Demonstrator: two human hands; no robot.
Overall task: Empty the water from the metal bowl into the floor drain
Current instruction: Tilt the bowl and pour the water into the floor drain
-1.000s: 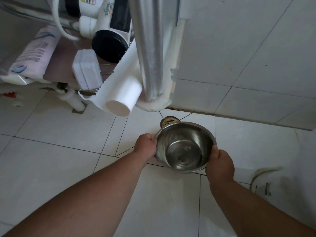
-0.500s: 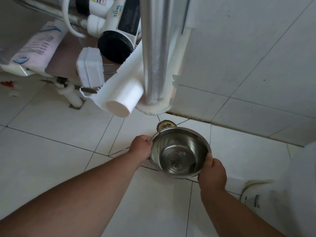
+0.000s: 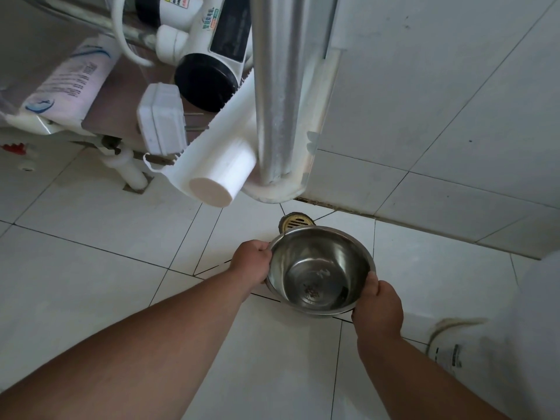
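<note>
1. The metal bowl point(image 3: 320, 269) is held above the white tiled floor point(image 3: 91, 268), its opening facing up toward the camera.
2. The left hand point(image 3: 251, 262) is closed on the bowl's left rim, fingers wrapped around the edge.
3. The right hand point(image 3: 377, 304) is closed on the rim at the near right side, thumb over the edge.
4. Inside the bowl, dark specks lie on the bottom. A water level cannot be made out.
5. The floor drain point(image 3: 295, 222), a brass-coloured grate, sits in the floor just beyond the bowl's far rim, which overlaps its near edge in this view.
6. The drain lies close to the foot of the tiled wall point(image 3: 439, 116) and just in front of the base of a vertical metal pipe point(image 3: 274, 86).
7. A white cylinder point(image 3: 221, 177) projects above the floor to the left of the drain.
8. Open floor lies left of the left forearm and between the two forearms.
</note>
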